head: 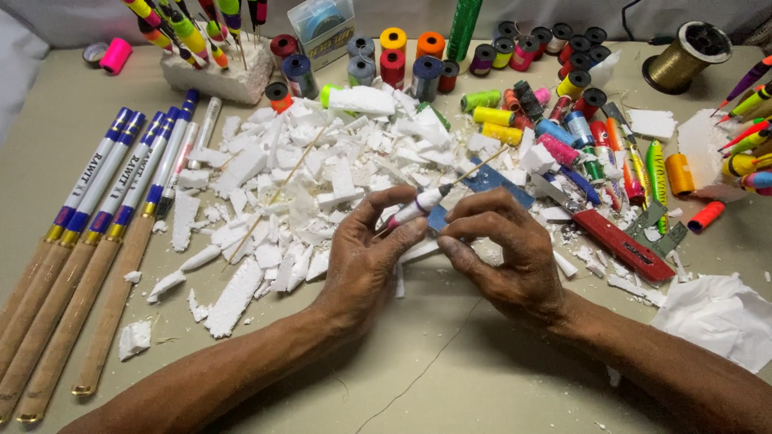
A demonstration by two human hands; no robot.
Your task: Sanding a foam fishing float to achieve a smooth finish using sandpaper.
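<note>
I hold a small white fishing float (420,206) with a dark band and a thin wooden stem between my two hands, just above the tabletop (418,354). My left hand (366,253) is curled around its lower end, thumb and forefinger pinched on the body; my right hand (503,253) is closed too, fingertips pressed together just beside the float's middle — whether they touch it or grip a thread I cannot tell. A thin thread (434,362) lies on the tabletop below my hands, running toward the near edge. Behind the float spreads a heap of broken white foam pieces (322,177), with a long wooden skewer (277,193) lying across it. To my left lie several rod handles (80,241) with cork grips and blue-and-white upper sections, side by side. At the far edge stand many coloured thread spools (418,60), and a foam block (215,76) with finished bright floats stuck upright in it. To my right lie a red utility knife (623,245), more spools, a gold thread spool (683,58), and crumpled white paper (716,313).
</note>
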